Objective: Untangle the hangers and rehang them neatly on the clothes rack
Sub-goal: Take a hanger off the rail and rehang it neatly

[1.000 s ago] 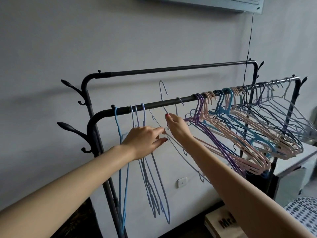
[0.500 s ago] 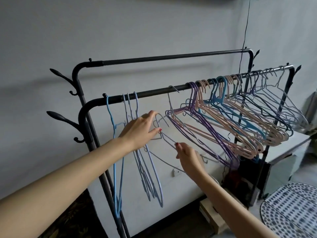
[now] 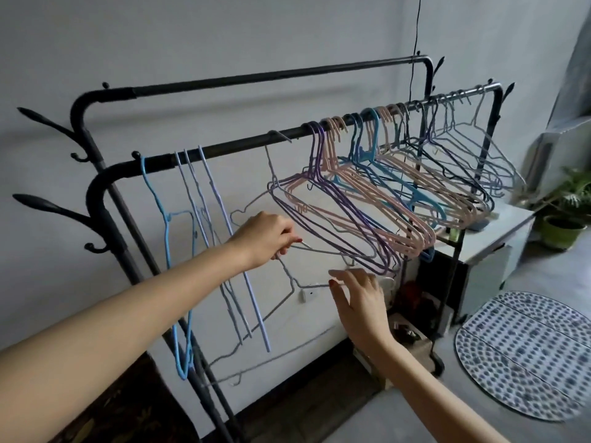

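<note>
A black double-rail clothes rack point(image 3: 243, 143) stands against the wall. On its front rail hang a blue hanger point(image 3: 166, 225) and three lavender ones point(image 3: 220, 206) at the left, and a dense bunch of purple, pink, blue and grey hangers point(image 3: 377, 193) to the right. My left hand point(image 3: 265, 238) is pinched on a thin grey wire hanger point(image 3: 323, 251) below the rail. My right hand point(image 3: 361, 295) is lower, with its fingers spread; its fingertips touch a second grey wire hanger point(image 3: 294, 279). Whether they grip it I cannot tell.
Coat hooks point(image 3: 48, 206) stick out at the rack's left end. A white cabinet point(image 3: 492, 251) stands behind the rack's right end, with a potted plant point(image 3: 566, 219) beyond it. A patterned oval mat point(image 3: 524, 356) lies on the floor. A wall socket point(image 3: 308, 295) sits low on the wall.
Both hands have dropped from the rail to the hangers' lower parts. The left hand went from open fingers to a pinch on a wire hanger. The view has tilted down and right.
</note>
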